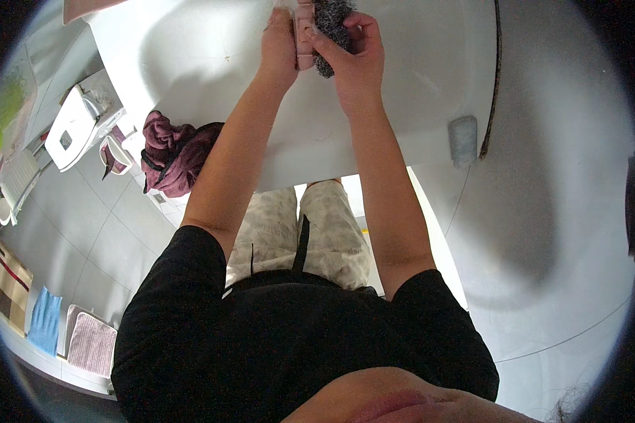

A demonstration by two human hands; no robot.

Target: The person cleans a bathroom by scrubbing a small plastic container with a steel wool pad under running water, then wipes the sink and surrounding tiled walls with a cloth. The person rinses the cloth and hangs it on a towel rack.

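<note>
"Holding what, in the head view?"

"The left hand (279, 51) grips a pink piece (304, 41); the right hand (358, 62) pinches a dark grey scrubber (333, 32) beside it, beyond the white basin's (416, 92) near edge."

"Risks?"

"A loose pinch might drop the scrubber; the left forearm could nudge the purple cloth (173, 158) off the near-left edge."

"Surroundings?"

"Smooth basin, grey tiles (85, 218)."

Pale tiled floor (116, 243) at left, softly shadowed grey wall (582, 247) at right.
</note>
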